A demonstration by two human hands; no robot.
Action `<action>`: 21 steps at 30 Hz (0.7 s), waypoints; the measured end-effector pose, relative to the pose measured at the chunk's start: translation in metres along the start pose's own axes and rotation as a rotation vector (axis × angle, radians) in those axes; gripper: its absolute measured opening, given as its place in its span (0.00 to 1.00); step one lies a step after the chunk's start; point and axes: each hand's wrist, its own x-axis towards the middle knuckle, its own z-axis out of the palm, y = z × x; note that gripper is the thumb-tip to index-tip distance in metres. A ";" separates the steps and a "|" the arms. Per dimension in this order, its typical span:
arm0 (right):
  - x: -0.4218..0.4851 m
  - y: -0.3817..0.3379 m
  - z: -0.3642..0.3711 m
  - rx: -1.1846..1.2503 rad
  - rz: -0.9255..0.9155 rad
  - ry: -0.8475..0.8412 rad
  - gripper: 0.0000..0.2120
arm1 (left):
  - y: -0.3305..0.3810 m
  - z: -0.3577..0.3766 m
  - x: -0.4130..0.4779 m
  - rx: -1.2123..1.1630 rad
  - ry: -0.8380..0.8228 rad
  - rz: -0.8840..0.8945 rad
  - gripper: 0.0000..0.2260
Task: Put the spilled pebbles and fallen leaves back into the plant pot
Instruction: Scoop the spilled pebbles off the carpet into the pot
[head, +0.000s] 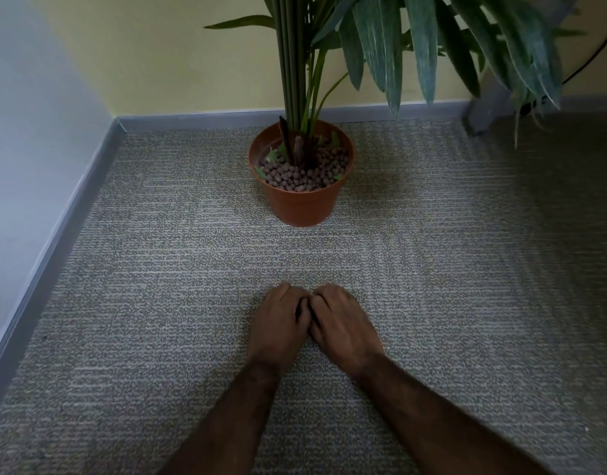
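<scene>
Our left hand and right hand meet knuckle to knuckle on the carpet, fingers curled under; whether they enclose anything we cannot tell. Straight ahead, well apart, stands the plant pot, topped with pebbles, equally near both hands.

No readable text anywhere. Plant pot is plain: no label, brand or number. Wall and carpet unmarked too.
</scene>
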 end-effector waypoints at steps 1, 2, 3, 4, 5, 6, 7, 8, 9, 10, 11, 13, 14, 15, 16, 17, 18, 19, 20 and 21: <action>0.000 0.000 0.000 0.002 0.006 0.002 0.09 | 0.001 -0.001 0.001 -0.006 -0.004 -0.008 0.02; -0.001 0.000 0.001 0.002 0.012 0.002 0.09 | 0.002 -0.001 0.002 -0.019 -0.008 -0.020 0.02; -0.001 0.000 0.001 -0.002 0.017 0.000 0.09 | 0.002 -0.002 0.002 -0.034 -0.012 -0.035 0.03; -0.001 0.000 0.001 -0.009 0.022 -0.002 0.08 | 0.003 -0.003 0.003 -0.045 -0.013 -0.048 0.03; -0.001 0.000 0.001 -0.017 0.026 -0.006 0.08 | 0.003 -0.003 0.002 -0.048 -0.014 -0.056 0.03; 0.000 -0.001 0.001 -0.027 0.029 -0.011 0.08 | 0.003 -0.003 0.002 -0.050 -0.015 -0.057 0.04; 0.000 -0.001 0.001 -0.041 0.031 -0.016 0.08 | 0.002 -0.003 0.002 -0.055 -0.014 -0.056 0.05; 0.001 -0.001 0.002 -0.060 0.032 -0.021 0.08 | 0.002 -0.003 0.002 -0.067 -0.011 -0.056 0.05; 0.003 -0.002 0.002 -0.077 0.033 -0.027 0.08 | 0.002 -0.003 0.003 -0.082 -0.005 -0.060 0.06; 0.005 -0.002 0.002 -0.092 0.036 -0.034 0.07 | 0.003 -0.003 0.004 -0.097 0.002 -0.067 0.08; 0.007 -0.003 0.003 -0.109 0.040 -0.044 0.07 | 0.003 -0.004 0.004 -0.105 0.010 -0.077 0.10; 0.013 -0.004 0.003 -0.151 0.048 -0.058 0.07 | 0.004 -0.006 0.005 -0.110 0.022 -0.086 0.10; 0.015 -0.005 0.003 -0.167 0.051 -0.062 0.07 | 0.004 -0.006 0.005 -0.112 0.024 -0.084 0.09; 0.016 -0.005 0.002 -0.176 0.053 -0.066 0.08 | 0.003 -0.006 0.005 -0.117 0.022 -0.083 0.08; 0.016 -0.006 0.002 -0.178 0.054 -0.071 0.08 | 0.002 -0.007 0.005 -0.124 0.019 -0.079 0.07; 0.016 -0.005 0.001 -0.175 0.055 -0.075 0.08 | 0.001 -0.007 0.005 -0.128 0.014 -0.070 0.07; 0.015 -0.005 0.000 -0.166 0.056 -0.078 0.08 | 0.001 -0.007 0.004 -0.126 0.012 -0.059 0.06; 0.014 -0.005 -0.002 -0.147 0.057 -0.080 0.08 | 0.002 -0.007 0.003 -0.121 0.017 -0.046 0.05; 0.012 -0.005 -0.003 -0.117 0.059 -0.080 0.09 | 0.003 -0.008 0.000 -0.124 0.033 -0.035 0.05; 0.009 -0.005 -0.006 -0.079 0.063 -0.075 0.10 | 0.004 -0.009 -0.003 -0.138 0.061 -0.031 0.07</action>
